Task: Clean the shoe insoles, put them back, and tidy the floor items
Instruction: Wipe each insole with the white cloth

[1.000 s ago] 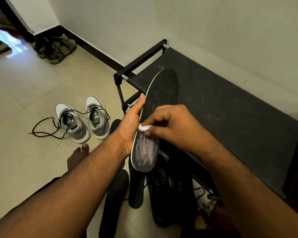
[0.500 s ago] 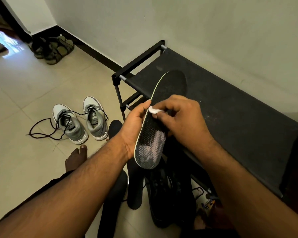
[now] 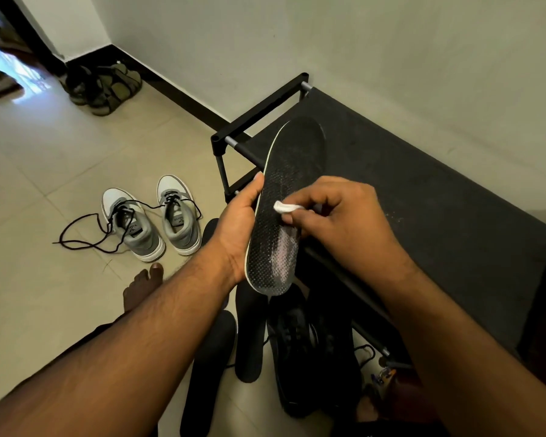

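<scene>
Insole point(image 3: 281, 216), black with a pale rim, stands tilted above the floor in front of the black shoe rack point(image 3: 423, 200); my left hand point(image 3: 237, 228) grips its left edge, thumb up along the rim. My right hand point(image 3: 338, 222) pinches a small white wipe point(image 3: 282, 207) against its textured face. Below I see two more black insoles point(image 3: 227, 348) beside black shoes point(image 3: 312, 351), and grey sneakers point(image 3: 152, 222) with loose laces sit well apart on the tiles

The left hand point(image 3: 237, 228) holds an insole point(image 3: 284, 209) from its left edge; the right hand point(image 3: 334, 222) presses a wipe point(image 3: 283, 207) on it. Sneakers point(image 3: 152, 220) lie left of the hands, a rack point(image 3: 423, 200) behind, more insoles point(image 3: 230, 342) and shoes point(image 3: 312, 348) below.
</scene>
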The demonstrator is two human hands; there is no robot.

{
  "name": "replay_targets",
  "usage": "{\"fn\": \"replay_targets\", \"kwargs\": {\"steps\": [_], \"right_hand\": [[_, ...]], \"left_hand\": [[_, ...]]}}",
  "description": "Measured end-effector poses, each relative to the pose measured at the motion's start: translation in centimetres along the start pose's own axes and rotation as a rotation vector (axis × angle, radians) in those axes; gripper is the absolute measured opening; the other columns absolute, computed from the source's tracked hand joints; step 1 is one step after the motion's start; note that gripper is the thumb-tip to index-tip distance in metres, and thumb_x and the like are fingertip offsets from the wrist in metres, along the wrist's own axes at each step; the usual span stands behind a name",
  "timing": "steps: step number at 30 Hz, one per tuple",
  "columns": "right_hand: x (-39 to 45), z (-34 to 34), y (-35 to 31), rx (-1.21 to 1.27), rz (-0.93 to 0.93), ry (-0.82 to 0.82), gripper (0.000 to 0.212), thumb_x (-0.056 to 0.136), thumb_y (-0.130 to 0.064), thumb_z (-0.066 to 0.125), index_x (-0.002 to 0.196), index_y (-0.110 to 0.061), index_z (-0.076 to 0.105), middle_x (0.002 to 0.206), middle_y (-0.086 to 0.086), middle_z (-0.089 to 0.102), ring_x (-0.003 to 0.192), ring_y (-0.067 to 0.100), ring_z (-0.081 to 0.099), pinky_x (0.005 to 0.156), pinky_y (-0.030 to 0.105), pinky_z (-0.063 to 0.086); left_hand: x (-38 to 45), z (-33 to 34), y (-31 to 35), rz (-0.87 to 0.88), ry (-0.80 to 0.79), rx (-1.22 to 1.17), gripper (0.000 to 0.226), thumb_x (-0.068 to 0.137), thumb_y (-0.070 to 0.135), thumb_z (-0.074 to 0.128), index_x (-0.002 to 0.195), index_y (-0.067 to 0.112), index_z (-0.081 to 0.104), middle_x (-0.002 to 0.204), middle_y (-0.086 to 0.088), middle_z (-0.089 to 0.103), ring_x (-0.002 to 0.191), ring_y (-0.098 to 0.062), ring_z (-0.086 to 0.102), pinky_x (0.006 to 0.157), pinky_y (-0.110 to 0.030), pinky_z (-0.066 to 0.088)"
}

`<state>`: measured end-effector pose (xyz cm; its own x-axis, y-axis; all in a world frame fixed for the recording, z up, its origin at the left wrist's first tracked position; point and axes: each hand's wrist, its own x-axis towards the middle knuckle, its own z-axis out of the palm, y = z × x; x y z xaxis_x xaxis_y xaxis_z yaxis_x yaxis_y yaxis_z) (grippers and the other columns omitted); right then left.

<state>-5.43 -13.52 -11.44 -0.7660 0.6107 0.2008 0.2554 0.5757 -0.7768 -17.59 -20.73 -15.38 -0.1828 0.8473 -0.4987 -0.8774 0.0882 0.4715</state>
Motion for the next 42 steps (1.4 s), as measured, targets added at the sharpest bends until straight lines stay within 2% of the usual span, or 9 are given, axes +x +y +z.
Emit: {"fn": "replay_targets", "kwargs": {"steps": [4,10,14,16,19,23,31,34,42], "right_hand": [[-0.1,1.4,0.2,-0.085,-0.039,0.021,0.01,0.078,-0.02,0.077,0.088,-0.02,0.078,0.078,-0.01,0.065,0.072,0.004,0.06,0.066,0.026,0.051],[-0.8,2.1,-1.5,-0.072,-0.153,-0.305,0.013,0.078,-0.019,0.077,0.091,-0.02,0.077,0.081,-0.009,0.065,0.076,0.004,0.06,0.082,0.037,0.052],[-0.7,1.4,-1.5,-0.105,-0.155,-0.573,0.015,0.078,-0.02,0.078,0.092,-0.021,0.078,0.085,-0.011,0.068,0.082,0.002,0.062,0.082,0.03,0.052],[-0.3,0.8,-0.4,-0.042,-0.118,-0.516,0.015,0.074,-0.016,0.081,0.089,-0.018,0.079,0.083,-0.01,0.07,0.081,0.004,0.064,0.08,0.025,0.051],[0.0,0.1,1.5,0.045,-0.055,-0.219,0.014,0.075,-0.014,0.081,0.089,-0.015,0.079,0.081,-0.008,0.069,0.079,0.004,0.065,0.076,0.017,0.048],[0.2,1.3,2.0,-0.044,-0.135,0.081,0.012,0.079,-0.018,0.077,0.091,-0.016,0.079,0.079,-0.005,0.068,0.074,0.007,0.064,0.067,0.029,0.054],[0.1,2.1,1.9,-0.157,-0.001,-0.035,0.01,0.077,-0.024,0.078,0.087,-0.022,0.078,0.081,-0.011,0.066,0.082,0.004,0.062,0.075,0.037,0.054],[-0.1,2.1,0.8,-0.139,0.063,-0.13,0.011,0.075,-0.023,0.08,0.086,-0.022,0.078,0.077,-0.016,0.063,0.083,0.0,0.061,0.08,0.032,0.053],[-1.3,3.1,-0.8,0.113,0.261,-0.185,0.011,0.075,-0.018,0.08,0.085,-0.023,0.077,0.077,-0.018,0.071,0.076,-0.004,0.066,0.071,0.009,0.05]], "left_hand": [[0.0,-0.2,-0.1,0.003,0.0,0.04,0.056,0.096,0.055,0.046,0.089,0.008,0.077,0.09,-0.01,0.073,0.08,-0.023,0.071,0.077,-0.033,0.059],[0.0,-1.1,1.0,0.053,0.076,0.067,0.062,0.093,0.061,0.046,0.098,0.006,0.075,0.096,-0.015,0.072,0.085,-0.026,0.07,0.08,-0.038,0.058],[0.3,-1.7,1.6,0.062,0.129,0.054,0.064,0.093,0.064,0.041,0.112,0.008,0.067,0.099,-0.019,0.071,0.089,-0.028,0.067,0.091,-0.042,0.051],[0.5,-1.8,1.7,0.053,0.142,0.046,0.066,0.093,0.066,0.04,0.113,0.008,0.066,0.096,-0.019,0.072,0.087,-0.029,0.068,0.095,-0.044,0.049],[0.5,-1.8,1.8,0.053,0.114,0.039,0.07,0.093,0.065,0.041,0.122,0.007,0.065,0.104,-0.019,0.069,0.089,-0.029,0.067,0.094,-0.043,0.051],[0.3,-1.1,1.0,0.042,0.054,0.056,0.069,0.096,0.059,0.039,0.092,0.002,0.077,0.093,-0.015,0.072,0.078,-0.026,0.07,0.072,-0.035,0.06],[0.1,-1.0,1.5,0.041,0.085,0.03,0.065,0.096,0.058,0.042,0.106,0.001,0.071,0.094,-0.017,0.071,0.08,-0.027,0.068,0.073,-0.037,0.059],[0.3,-1.4,1.9,0.08,0.148,0.021,0.069,0.095,0.062,0.04,0.128,0.004,0.059,0.101,-0.019,0.07,0.084,-0.029,0.068,0.076,-0.041,0.059],[0.1,-2.3,3.3,0.258,0.221,-0.044,0.075,0.095,0.068,0.03,0.128,0.009,0.06,0.103,-0.018,0.071,0.084,-0.025,0.07,0.082,-0.035,0.058]]}}
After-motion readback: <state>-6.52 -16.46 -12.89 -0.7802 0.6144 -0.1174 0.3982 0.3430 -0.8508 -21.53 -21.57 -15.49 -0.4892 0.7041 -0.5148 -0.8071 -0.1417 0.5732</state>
